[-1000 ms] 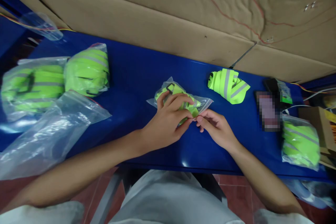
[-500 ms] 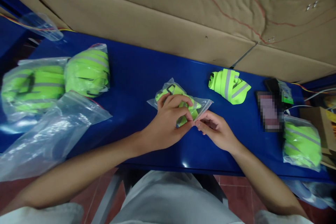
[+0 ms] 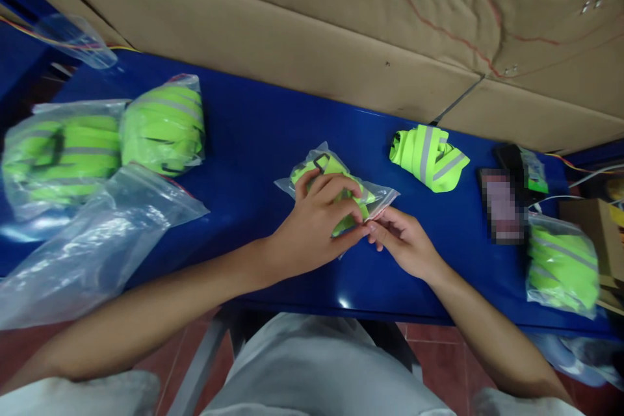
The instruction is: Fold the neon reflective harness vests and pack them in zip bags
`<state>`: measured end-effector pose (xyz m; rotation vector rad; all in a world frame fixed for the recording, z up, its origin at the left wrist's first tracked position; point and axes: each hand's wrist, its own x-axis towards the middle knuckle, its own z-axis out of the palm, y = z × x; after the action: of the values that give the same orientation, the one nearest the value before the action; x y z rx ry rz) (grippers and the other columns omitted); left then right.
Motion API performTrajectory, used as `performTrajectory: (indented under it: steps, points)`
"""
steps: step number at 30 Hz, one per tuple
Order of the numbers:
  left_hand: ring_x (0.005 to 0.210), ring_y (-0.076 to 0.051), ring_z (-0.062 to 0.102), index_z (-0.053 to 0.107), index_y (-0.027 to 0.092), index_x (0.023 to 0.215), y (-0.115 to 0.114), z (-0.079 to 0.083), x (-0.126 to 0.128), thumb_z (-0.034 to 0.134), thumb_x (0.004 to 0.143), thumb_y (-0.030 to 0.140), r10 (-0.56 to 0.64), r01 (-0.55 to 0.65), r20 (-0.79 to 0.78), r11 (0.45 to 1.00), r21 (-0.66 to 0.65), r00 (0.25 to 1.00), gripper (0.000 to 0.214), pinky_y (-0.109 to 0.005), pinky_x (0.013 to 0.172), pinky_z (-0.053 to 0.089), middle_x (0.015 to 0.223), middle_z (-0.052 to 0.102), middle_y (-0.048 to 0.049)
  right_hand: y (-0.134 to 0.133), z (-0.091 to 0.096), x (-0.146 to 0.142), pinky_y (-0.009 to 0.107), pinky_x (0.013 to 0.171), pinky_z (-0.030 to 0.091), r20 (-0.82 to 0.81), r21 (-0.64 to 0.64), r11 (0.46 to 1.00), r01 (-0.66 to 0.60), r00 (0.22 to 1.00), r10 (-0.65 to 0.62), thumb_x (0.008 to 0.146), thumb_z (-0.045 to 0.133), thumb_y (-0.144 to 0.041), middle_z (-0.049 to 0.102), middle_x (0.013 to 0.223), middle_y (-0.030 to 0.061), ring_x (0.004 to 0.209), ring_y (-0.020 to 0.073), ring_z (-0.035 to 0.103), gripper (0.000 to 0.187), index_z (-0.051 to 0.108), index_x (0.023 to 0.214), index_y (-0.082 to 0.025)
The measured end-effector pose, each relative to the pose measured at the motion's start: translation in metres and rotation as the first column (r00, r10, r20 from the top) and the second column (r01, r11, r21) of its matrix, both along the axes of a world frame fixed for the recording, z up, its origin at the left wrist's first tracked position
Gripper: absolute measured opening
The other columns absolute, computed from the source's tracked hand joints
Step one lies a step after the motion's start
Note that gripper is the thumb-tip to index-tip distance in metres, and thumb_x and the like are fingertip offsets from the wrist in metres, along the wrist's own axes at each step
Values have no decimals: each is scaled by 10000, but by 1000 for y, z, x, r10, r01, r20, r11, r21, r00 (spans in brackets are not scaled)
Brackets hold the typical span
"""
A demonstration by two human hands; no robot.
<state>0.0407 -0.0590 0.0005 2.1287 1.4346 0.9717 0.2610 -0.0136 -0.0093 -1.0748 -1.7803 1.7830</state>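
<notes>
In the middle of the table lies a clear zip bag [image 3: 385, 197] with a neon-yellow reflective strap [image 3: 331, 164] inside; a black buckle shows through the plastic. My left hand [image 3: 316, 221] arches over the bag, its thumb and forefinger pinching the near end of the zip edge. My right hand [image 3: 407, 244] pinches the same edge right beside the left thumb, its other fingers curled beneath. Part of the bag is hidden under my left hand. Beyond my right hand rests a loose folded reflective strap [image 3: 429, 159] with a grey stripe.
At left sit two filled strap bags [image 3: 163, 123] [image 3: 73, 156] and an empty zip bag [image 3: 97, 247]. A clear plastic cup [image 3: 82, 42] lies tipped behind them. On the right are a phone [image 3: 502, 205], another filled bag [image 3: 563, 266] and a cardboard box [image 3: 587, 227]. A cardboard-covered panel [image 3: 292, 32] borders the back.
Both hands have shifted slightly right along the zip edge, still pinching it close together. The left fingers have moved a little over the bag. The whole view has also shifted slightly.
</notes>
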Motion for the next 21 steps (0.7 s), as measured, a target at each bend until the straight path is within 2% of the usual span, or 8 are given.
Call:
performTrajectory:
  steps: [3, 7, 10, 13, 17, 19, 21]
  points:
    - [1202, -234, 633, 690, 213, 878, 1, -3, 0, 721, 972, 362, 21, -18, -45, 997, 73, 999, 179, -512, 1188, 264, 1210, 700, -61, -1, 0, 0, 227, 619, 546, 2, 18, 1000, -16, 1000, 16, 1012, 674, -480, 672, 828, 17, 721, 124, 639, 284, 722, 1072, -206]
    - [1192, -232, 645, 692, 218, 849, 1, 0, -2, 734, 947, 319, 24, -20, -61, 998, 58, 998, 147, -506, 1188, 265, 1196, 710, -49, -2, 1, 0, 246, 643, 529, 25, 83, 996, -35, 999, 33, 1033, 647, -459, 689, 822, 15, 729, 133, 649, 261, 741, 1057, -216]
    - [1204, -223, 642, 704, 225, 852, 0, 3, -2, 689, 966, 270, 12, -11, -61, 1000, 28, 998, 124, -499, 1195, 262, 1189, 718, -36, -2, 4, 0, 262, 678, 511, 62, 169, 985, -42, 998, 32, 1044, 634, -444, 700, 812, 10, 718, 132, 638, 260, 754, 1035, -213]
    - [1215, -221, 638, 688, 223, 843, -2, 3, 0, 627, 992, 234, 13, -5, -103, 997, 76, 995, 161, -504, 1198, 266, 1180, 726, -30, -3, 7, -1, 256, 701, 493, 82, 232, 972, -31, 997, 13, 1036, 650, -402, 707, 814, 1, 742, 130, 640, 219, 754, 1011, -211]
    - [1211, -235, 643, 620, 220, 869, -2, 6, -2, 594, 960, 163, 151, -87, -212, 955, 285, 966, 110, -511, 1186, 277, 1158, 737, -23, -6, 7, -4, 244, 612, 428, 117, 298, 954, 17, 992, -55, 1012, 637, -324, 628, 723, -17, 650, 111, 562, 197, 685, 873, -193]
    - [1172, -243, 657, 582, 227, 887, 0, 13, -9, 599, 936, 147, 253, -166, -202, 914, 369, 946, 95, -515, 1140, 314, 1110, 743, -19, -7, 6, -4, 242, 564, 379, 139, 350, 935, 53, 984, -108, 986, 616, -281, 551, 658, -30, 586, 99, 491, 224, 605, 780, -194]
    - [1130, -250, 670, 556, 234, 895, 3, 21, -16, 615, 920, 149, 325, -244, -149, 885, 397, 934, 106, -517, 1080, 356, 1076, 741, -19, -7, 8, -4, 243, 545, 345, 165, 426, 902, 72, 974, -156, 970, 601, -261, 483, 613, -41, 548, 89, 438, 274, 525, 713, -201]
